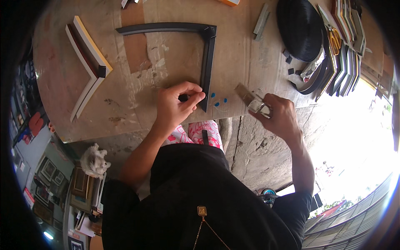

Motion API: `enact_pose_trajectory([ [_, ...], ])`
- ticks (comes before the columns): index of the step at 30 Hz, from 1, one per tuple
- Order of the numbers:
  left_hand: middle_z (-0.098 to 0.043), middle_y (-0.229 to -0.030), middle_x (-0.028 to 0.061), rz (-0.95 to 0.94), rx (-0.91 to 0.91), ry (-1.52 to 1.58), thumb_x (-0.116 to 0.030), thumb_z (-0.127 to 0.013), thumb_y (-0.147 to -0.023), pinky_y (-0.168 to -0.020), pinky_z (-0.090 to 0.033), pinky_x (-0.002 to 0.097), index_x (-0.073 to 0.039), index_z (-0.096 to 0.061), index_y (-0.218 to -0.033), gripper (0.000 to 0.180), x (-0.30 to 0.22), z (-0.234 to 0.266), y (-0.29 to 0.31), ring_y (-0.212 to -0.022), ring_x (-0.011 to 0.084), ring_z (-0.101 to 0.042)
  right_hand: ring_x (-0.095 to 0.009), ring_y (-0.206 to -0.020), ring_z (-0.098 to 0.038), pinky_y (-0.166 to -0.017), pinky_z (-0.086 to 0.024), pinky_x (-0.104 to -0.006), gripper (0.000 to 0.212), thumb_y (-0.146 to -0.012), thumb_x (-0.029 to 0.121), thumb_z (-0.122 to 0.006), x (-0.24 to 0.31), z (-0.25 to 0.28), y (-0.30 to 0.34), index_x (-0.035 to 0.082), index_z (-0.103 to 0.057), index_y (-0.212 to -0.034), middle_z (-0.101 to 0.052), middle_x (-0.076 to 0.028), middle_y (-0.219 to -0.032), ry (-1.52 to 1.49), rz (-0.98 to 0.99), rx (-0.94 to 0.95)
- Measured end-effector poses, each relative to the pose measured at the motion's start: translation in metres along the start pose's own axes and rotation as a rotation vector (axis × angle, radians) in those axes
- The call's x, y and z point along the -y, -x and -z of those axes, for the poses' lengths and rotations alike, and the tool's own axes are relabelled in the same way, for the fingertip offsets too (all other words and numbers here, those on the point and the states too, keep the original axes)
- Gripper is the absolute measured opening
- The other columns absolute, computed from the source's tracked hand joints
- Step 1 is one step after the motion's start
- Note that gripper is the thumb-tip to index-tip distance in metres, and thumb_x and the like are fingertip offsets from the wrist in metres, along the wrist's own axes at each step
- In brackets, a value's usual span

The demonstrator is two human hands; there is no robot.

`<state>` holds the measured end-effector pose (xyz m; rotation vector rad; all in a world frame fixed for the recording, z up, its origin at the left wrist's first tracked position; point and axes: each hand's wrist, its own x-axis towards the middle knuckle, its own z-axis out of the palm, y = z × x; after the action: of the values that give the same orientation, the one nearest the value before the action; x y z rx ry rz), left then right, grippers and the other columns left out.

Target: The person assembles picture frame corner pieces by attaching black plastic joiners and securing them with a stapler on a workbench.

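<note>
My left hand (179,102) is closed in a pinch at the near end of a black L-shaped frame moulding (207,62). A small black piece (183,98) shows between its thumb and curled fingers; its exact shape is hidden. The fingertips meet the inner side of the moulding's short arm. To the right, my right hand (283,114) grips a silver metal hand tool (259,106) with a flat end, partly smeared by motion, so its kind is unclear. Several small blue bits (216,104) lie on the table between the moulding and the tool.
On the brown-covered table (166,62), a white and yellow V-shaped moulding sample (93,66) lies left. At the right are a metal strip (261,21), a black coiled roll (300,29), gold-handled scissors (334,41) and stacked moulding samples (346,68). A white dog (95,160) sits below left.
</note>
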<state>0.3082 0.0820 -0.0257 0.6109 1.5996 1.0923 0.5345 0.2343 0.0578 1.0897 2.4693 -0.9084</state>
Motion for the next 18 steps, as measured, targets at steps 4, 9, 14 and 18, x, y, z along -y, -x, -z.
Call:
enact_pose_trajectory([
  [4, -0.065, -0.075, 0.0031, 0.122, 0.001, 0.169, -0.011, -0.067, -0.091, -0.047, -0.041, 0.0189, -0.001, -0.068, -0.105, 0.017, -0.012, -0.003, -0.007, -0.054, 0.0042, -0.055, -0.033, -0.061, -0.064, -0.057, -0.048, -0.0408, 0.033, -0.081, 0.027, -0.075, -0.012, 0.014, 0.004, -0.001, -0.058, -0.079, -0.062, -0.017, -0.071, 0.075, -0.215, 0.025],
  [9, -0.066, -0.081, 0.0025, -0.312, -0.243, -0.274, -0.018, -0.063, -0.093, -0.064, -0.048, 0.0206, -0.004, -0.068, -0.110, 0.022, -0.035, 0.040, -0.048, -0.066, 0.0083, -0.062, -0.037, -0.069, -0.064, -0.062, -0.047, -0.0440, 0.031, -0.087, 0.026, -0.068, -0.022, 0.019, 0.013, -0.003, -0.057, -0.084, -0.062, -0.021, -0.075, 0.008, -0.341, 0.063],
  [14, -0.065, -0.078, 0.0095, -0.811, -0.291, -1.132, -0.026, -0.073, -0.085, -0.058, -0.045, 0.0275, -0.005, -0.066, -0.111, 0.034, -0.058, 0.086, -0.106, -0.063, 0.0166, -0.058, -0.040, -0.075, -0.064, -0.066, -0.048, -0.0468, 0.027, -0.088, 0.021, -0.066, -0.015, 0.025, 0.017, -0.003, -0.059, -0.099, -0.063, -0.023, -0.082, 0.046, -0.247, 0.000],
  [18, -0.065, -0.075, 0.0113, -0.817, -0.147, -1.114, -0.028, -0.075, -0.082, -0.055, -0.044, 0.0336, -0.001, -0.065, -0.096, 0.032, -0.067, 0.092, -0.118, -0.056, 0.0235, -0.054, -0.040, -0.082, -0.064, -0.071, -0.048, -0.0468, 0.030, -0.088, 0.017, -0.066, -0.018, 0.029, 0.010, -0.002, -0.059, -0.110, -0.064, -0.022, -0.091, 0.013, -0.306, 0.092],
])
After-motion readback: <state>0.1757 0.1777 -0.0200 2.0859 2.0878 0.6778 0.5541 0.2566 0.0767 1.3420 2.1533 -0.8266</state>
